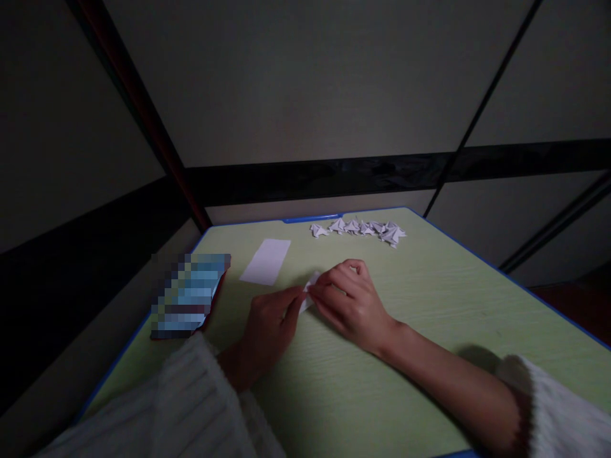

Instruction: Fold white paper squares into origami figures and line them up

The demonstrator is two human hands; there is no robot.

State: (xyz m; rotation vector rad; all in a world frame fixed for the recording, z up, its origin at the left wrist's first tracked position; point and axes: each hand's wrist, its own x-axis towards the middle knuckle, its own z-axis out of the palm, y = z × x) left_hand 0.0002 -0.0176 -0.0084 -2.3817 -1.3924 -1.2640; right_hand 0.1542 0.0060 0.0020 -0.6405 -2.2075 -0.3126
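Paper piece (307,304), 1, small and white, is held over the middle of the tabletop (443,286); it looks part-folded, its folding apparently unfinished. The left hand (270,327) pinches it between thumb and fingertips; the right hand (353,305), fingers curled, grips it too. Beyond lies 1 flat sheet (266,261), seemingly unfolded. By the left edge: 1 bluish item (195,296), obscured. Near the far edge, toward the right corner: at least 6 folded figures (337,226), apparently done; overlap prevents an exact count.
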